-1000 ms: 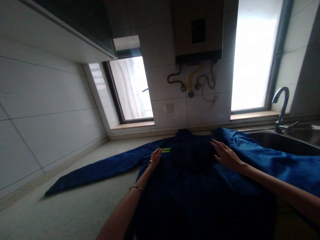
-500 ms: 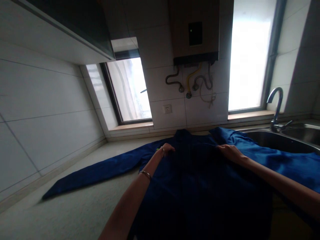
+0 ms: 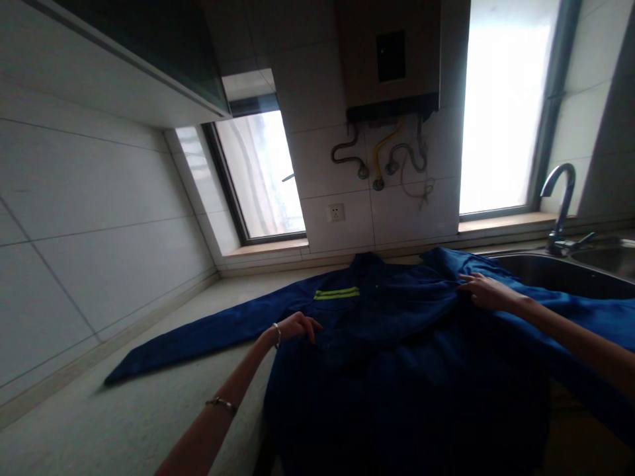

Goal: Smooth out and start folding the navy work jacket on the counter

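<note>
A dark blue long-sleeved jacket (image 3: pixel 397 344) lies spread on the counter, its collar towards the wall and its lower part hanging in shadow at the front. One sleeve stretches out to the left; the other side reaches right, past the sink's front edge. Two yellow-green stripes mark the chest. My left hand (image 3: pixel 299 326), with bracelets on the wrist and forearm, is over the jacket's left side below the stripes, fingers loosely apart and holding nothing. On the right side, near the shoulder, my right hand (image 3: pixel 482 291) pinches the jacket's cloth, and creases run from it.
A steel sink (image 3: pixel 540 272) with a faucet (image 3: pixel 560 198) stands at the right. The pale counter (image 3: pixel 183 403) extends left to the tiled wall. Above are a water heater (image 3: pixel 391 59) with hoses, a wall socket (image 3: pixel 336 212), two windows and an overhead cabinet (image 3: pixel 124 59).
My left hand has come off the chest and moved down and left, uncovering the stripes. My right hand has moved right, with the cloth creasing towards it. The view has shifted slightly.
</note>
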`<state>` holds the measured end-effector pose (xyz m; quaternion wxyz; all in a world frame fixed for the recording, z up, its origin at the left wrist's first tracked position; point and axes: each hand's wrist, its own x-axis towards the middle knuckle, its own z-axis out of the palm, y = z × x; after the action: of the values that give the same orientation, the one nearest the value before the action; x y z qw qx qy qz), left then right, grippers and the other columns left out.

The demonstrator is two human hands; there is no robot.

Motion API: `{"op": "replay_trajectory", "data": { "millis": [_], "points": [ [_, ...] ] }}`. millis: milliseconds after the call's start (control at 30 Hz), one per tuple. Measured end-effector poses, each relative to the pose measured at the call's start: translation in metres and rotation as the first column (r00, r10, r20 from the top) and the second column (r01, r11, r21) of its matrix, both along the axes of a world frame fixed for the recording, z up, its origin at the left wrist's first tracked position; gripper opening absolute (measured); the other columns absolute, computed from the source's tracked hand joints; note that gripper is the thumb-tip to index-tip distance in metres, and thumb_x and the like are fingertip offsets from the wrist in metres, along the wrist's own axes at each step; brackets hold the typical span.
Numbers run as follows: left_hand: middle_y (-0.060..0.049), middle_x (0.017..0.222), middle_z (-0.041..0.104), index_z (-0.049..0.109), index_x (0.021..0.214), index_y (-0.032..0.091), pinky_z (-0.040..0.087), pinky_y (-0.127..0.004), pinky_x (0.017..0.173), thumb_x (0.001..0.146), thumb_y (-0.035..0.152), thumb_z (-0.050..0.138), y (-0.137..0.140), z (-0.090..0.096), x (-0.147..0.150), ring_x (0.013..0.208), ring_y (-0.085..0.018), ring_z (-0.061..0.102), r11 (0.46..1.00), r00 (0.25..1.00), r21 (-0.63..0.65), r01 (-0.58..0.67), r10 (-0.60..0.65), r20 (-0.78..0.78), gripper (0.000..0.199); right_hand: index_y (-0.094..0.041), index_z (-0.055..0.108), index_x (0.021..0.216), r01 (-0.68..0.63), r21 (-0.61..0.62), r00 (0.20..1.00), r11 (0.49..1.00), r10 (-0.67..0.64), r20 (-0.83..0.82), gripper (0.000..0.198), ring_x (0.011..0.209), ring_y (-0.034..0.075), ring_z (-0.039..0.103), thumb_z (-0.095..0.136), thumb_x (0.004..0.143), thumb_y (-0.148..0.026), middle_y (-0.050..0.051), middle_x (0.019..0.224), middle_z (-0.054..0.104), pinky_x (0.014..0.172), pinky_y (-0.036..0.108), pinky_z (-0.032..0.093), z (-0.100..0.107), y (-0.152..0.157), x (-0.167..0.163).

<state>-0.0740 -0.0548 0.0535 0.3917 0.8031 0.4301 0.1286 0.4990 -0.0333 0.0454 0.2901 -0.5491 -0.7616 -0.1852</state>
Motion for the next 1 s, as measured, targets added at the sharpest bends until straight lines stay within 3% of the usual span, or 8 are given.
{"op": "replay_trajectory", "data": {
  "millis": [100,167,300,433,567,700,867,1000],
  "points": [
    [-0.003,0.091,0.066,0.07,0.069,0.016,0.046,-0.028,0.083,0.055,0.005,0.043,-0.004,0.005,0.011,0.087,-0.017,0.059,0.975,0.99,0.211,-0.071,0.096,-0.106,0.032,-0.016,0.068,0.104,-0.199,-0.207,0.953,0.958,0.238,0.187,0.044,0.118,0.026,0.048,0.05,0.066,-0.004,0.013,0.127,0.053,0.097,0.039,0.042,0.014,-0.022,-0.049],
    [-0.003,0.091,0.062,0.069,0.082,0.016,0.047,-0.027,0.079,0.058,0.007,0.047,-0.011,0.008,0.023,0.084,-0.017,0.057,0.949,0.977,0.313,-0.036,0.099,-0.187,0.034,-0.019,0.059,0.12,-0.322,-0.254,0.903,0.912,0.377,0.208,0.05,0.125,0.024,0.041,0.047,0.073,-0.007,0.01,0.135,0.046,0.102,0.04,0.037,0.023,-0.047,-0.097],
    [-0.003,0.102,0.055,0.063,0.106,0.023,0.045,-0.029,0.083,0.056,0.014,0.061,-0.031,0.009,0.044,0.094,-0.021,0.052,0.944,0.917,0.304,0.128,0.004,-0.4,0.05,-0.018,0.052,0.127,-0.586,-0.245,0.763,0.772,0.628,0.153,0.049,0.127,0.02,0.039,0.045,0.078,-0.01,0.008,0.133,0.049,0.105,0.036,0.036,0.025,-0.097,-0.199],
    [-0.004,0.105,0.054,0.06,0.111,0.025,0.042,-0.032,0.089,0.056,0.017,0.064,-0.043,0.003,0.051,0.099,-0.023,0.05,0.924,0.861,0.332,0.191,0.005,-0.508,0.055,-0.016,0.045,0.131,-0.702,-0.265,0.654,0.661,0.746,0.13,0.055,0.125,0.023,0.04,0.053,0.077,-0.023,0.01,0.137,0.044,0.102,0.036,0.037,0.001,-0.119,-0.273],
    [-0.003,0.095,0.06,0.062,0.105,0.024,0.043,-0.028,0.084,0.062,0.017,0.056,-0.041,-0.004,0.048,0.091,-0.021,0.054,0.883,0.866,0.406,0.237,-0.002,-0.501,0.044,-0.015,0.051,0.121,-0.645,-0.27,0.713,0.715,0.69,0.125,0.043,0.11,0.024,0.052,0.054,0.079,-0.024,0.011,0.12,0.057,0.088,0.036,0.045,-0.027,-0.12,-0.31],
    [-0.003,0.082,0.063,0.069,0.08,0.021,0.044,-0.026,0.078,0.066,0.017,0.051,-0.036,-0.006,0.046,0.079,-0.018,0.057,0.869,0.888,0.459,0.183,0.054,-0.457,0.023,-0.018,0.058,0.1,-0.599,-0.275,0.758,0.752,0.643,0.107,0.021,0.094,0.021,0.058,0.049,0.082,-0.015,0.006,0.1,0.065,0.079,0.034,0.047,-0.037,-0.119,-0.315],
    [-0.001,0.084,0.065,0.066,0.08,0.017,0.043,-0.022,0.077,0.068,0.016,0.05,-0.035,0.006,0.049,0.079,-0.014,0.058,0.877,0.99,0.48,-0.01,0.074,-0.116,0.02,-0.017,0.056,0.1,-0.62,-0.127,0.784,0.775,0.619,-0.047,0.024,0.105,0.019,0.055,0.046,0.08,-0.007,0.006,0.115,0.061,0.093,0.034,0.041,-0.034,-0.128,-0.296],
    [-0.001,0.075,0.062,0.061,0.084,0.014,0.044,-0.022,0.066,0.073,0.021,0.05,-0.042,0.023,0.064,0.07,-0.013,0.056,0.869,0.968,0.428,-0.247,0.195,0.161,0.017,-0.018,0.053,0.104,-0.573,-0.018,0.812,0.82,0.564,-0.153,0.021,0.105,0.019,0.056,0.046,0.084,-0.014,0.007,0.124,0.056,0.088,0.033,0.045,-0.039,-0.132,-0.282]
  ]
}}
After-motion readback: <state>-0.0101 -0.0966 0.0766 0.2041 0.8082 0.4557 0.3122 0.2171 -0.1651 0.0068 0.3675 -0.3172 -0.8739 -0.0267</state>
